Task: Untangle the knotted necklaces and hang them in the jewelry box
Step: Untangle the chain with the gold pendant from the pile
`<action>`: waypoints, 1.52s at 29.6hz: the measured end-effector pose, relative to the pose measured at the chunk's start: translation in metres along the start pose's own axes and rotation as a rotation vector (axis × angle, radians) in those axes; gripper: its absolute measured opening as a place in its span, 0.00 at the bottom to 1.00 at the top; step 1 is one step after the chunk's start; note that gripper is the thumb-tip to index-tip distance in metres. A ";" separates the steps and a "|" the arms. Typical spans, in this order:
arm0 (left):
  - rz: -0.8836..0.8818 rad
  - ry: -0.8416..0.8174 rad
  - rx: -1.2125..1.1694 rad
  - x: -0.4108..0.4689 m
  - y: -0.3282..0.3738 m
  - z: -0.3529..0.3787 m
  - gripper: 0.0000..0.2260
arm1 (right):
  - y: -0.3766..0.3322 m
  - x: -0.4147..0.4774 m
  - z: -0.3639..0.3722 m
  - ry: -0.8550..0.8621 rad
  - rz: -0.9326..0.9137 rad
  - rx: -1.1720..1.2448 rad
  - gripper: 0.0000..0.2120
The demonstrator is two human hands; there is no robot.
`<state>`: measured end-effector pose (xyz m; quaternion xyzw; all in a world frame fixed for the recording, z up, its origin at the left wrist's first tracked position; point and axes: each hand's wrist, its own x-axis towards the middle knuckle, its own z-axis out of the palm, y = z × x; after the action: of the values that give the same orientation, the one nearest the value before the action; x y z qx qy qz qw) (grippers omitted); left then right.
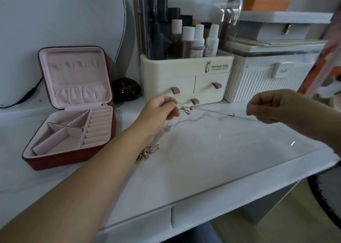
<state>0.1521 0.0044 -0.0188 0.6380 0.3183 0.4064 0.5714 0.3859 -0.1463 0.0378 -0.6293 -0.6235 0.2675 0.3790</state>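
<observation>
Jewelry box [73, 113] open at left, compartments empty; organizer [186, 80] holds bottles; left hand [160, 111] & right hand [267, 106] pinch necklace chain [212, 111] taut, running left-right above tabletop [203, 159]; more chains [145, 153] heaped beside forearm.

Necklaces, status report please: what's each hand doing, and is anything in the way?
Left hand pinching knot. Right hand pulling thin chain taut. Jewelry box open, nothing hung. Gold tangle waiting on desk.

"Serious Life" on cream organizer [186, 71]
</observation>
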 end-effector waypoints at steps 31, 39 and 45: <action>-0.076 0.071 -0.104 0.000 0.012 -0.007 0.13 | 0.008 -0.006 0.041 0.280 0.032 1.022 0.13; -0.061 0.089 -0.086 0.001 0.011 -0.011 0.15 | 0.009 -0.017 0.048 0.374 0.034 -0.594 0.27; -0.090 0.042 -0.047 -0.001 0.007 -0.005 0.15 | 0.022 -0.007 0.065 0.420 0.179 -0.706 0.35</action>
<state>0.1466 0.0044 -0.0117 0.6009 0.3488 0.4010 0.5970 0.3456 -0.1422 -0.0175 -0.8130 -0.5290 -0.0653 0.2343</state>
